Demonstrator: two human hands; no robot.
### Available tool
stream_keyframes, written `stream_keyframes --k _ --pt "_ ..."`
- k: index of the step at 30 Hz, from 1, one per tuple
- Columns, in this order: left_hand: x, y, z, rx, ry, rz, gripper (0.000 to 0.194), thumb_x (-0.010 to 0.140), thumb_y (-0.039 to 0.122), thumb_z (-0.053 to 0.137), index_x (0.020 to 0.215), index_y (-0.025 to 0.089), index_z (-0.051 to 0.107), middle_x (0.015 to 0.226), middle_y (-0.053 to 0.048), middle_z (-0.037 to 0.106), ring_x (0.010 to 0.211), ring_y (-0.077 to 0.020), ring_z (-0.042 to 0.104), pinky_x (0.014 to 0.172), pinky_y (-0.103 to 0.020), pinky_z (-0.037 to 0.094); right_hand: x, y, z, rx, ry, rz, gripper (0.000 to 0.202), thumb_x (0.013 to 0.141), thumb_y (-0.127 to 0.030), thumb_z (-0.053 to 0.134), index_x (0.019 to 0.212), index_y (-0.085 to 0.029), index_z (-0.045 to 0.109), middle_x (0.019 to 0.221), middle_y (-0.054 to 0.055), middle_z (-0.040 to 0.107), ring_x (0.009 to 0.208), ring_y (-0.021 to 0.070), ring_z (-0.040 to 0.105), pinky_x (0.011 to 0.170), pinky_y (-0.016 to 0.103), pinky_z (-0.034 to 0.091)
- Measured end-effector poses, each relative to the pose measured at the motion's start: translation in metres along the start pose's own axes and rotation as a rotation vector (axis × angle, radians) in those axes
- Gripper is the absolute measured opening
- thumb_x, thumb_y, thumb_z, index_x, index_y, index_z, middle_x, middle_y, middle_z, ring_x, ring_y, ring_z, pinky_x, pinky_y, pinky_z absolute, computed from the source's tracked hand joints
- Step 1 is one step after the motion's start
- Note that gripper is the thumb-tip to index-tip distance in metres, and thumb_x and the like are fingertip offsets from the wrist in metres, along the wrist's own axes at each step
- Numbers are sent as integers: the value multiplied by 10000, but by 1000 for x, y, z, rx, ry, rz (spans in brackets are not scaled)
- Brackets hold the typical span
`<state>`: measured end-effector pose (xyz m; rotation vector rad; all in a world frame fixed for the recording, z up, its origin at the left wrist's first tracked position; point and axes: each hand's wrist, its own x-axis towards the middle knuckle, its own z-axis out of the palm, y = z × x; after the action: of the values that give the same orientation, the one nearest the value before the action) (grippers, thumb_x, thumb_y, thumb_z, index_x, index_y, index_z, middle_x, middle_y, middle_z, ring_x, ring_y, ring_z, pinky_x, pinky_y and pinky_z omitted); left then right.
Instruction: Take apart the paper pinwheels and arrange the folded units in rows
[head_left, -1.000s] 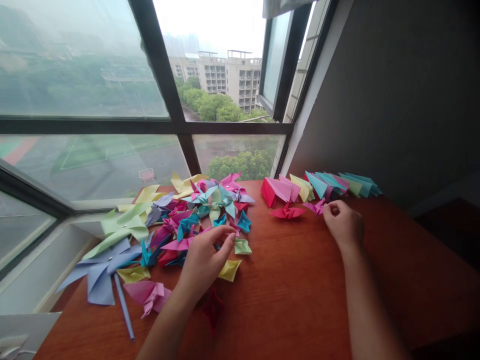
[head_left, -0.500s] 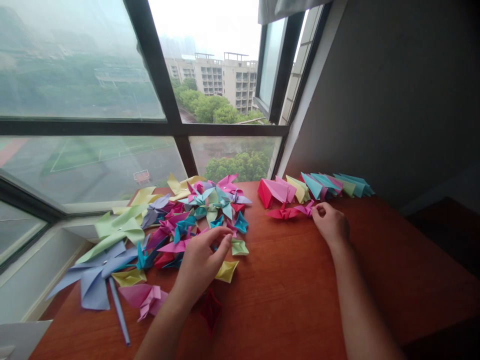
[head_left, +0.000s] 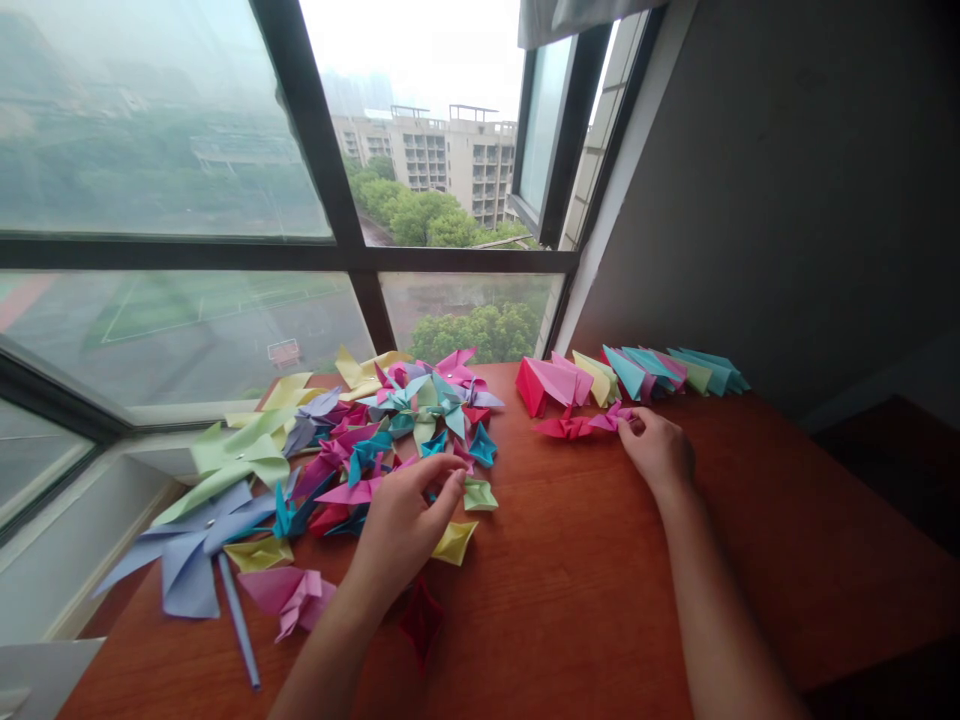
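Note:
My right hand (head_left: 660,450) pinches the right end of a small magenta folded paper crane (head_left: 609,418) at the table's back. Just left of that crane, and close against it, lies a red paper crane (head_left: 564,428). My left hand (head_left: 409,515) hangs over the front of a heap of folded paper, thumb and fingers loosely curved with a gap between them and nothing seen in it. Near its fingertips are a pale green paper boat (head_left: 480,494) and a yellow paper boat (head_left: 455,543). A dark red folded paper piece (head_left: 422,622) lies below the left wrist.
Behind the cranes, paper planes (head_left: 555,382) stand in a row along the back edge. Several pinwheels, including a blue one (head_left: 191,550) with a stick, spread over the left side of the brown table (head_left: 570,600). A window frame (head_left: 465,261) borders the back; a wall rises at right.
My right hand has shifted slightly left, bringing the magenta crane closer to the red one. My left hand has stayed in place.

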<state>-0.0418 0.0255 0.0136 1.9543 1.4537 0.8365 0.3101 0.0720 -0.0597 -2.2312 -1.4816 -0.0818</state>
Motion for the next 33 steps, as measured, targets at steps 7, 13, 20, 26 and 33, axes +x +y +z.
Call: stream_keyframes --k 7,13,20,26,33 --pt "0 1 -1 -2 4 0 255 924 364 529 925 201 724 842 -32 750 718 -184 663 596 -237 448 1 -1 -3 47 -40 32 224 841 -390 595 943 -245 731 803 43 729 698 189 624 558 265 327" --pt "-1 -1 0 -1 1 -8 255 931 367 524 933 204 720 848 -29 749 730 -186 667 608 -238 448 2 2 -4 47 -79 80 233 833 -410 602 971 -272 730 816 33 736 726 204 637 555 265 338" --pt "0 0 -1 -7 0 -3 252 926 358 527 928 198 722 849 -35 751 730 -189 670 603 -236 452 1 4 -3 26 -92 89 238 832 -413 601 961 -271 741 804 35 735 707 200 637 542 262 333" --pt "-1 1 -1 -6 -4 -18 244 927 355 531 932 204 723 853 -29 752 741 -189 669 621 -240 450 1 4 -2 11 -81 72 242 842 -410 594 960 -262 744 799 45 735 689 197 632 542 268 335" --pt "-1 1 -1 -10 -13 -24 247 931 359 529 935 202 720 864 -30 752 751 -192 670 630 -243 447 2 4 0 -15 -118 94 247 849 -436 573 912 -258 733 844 48 744 714 208 633 545 271 326"
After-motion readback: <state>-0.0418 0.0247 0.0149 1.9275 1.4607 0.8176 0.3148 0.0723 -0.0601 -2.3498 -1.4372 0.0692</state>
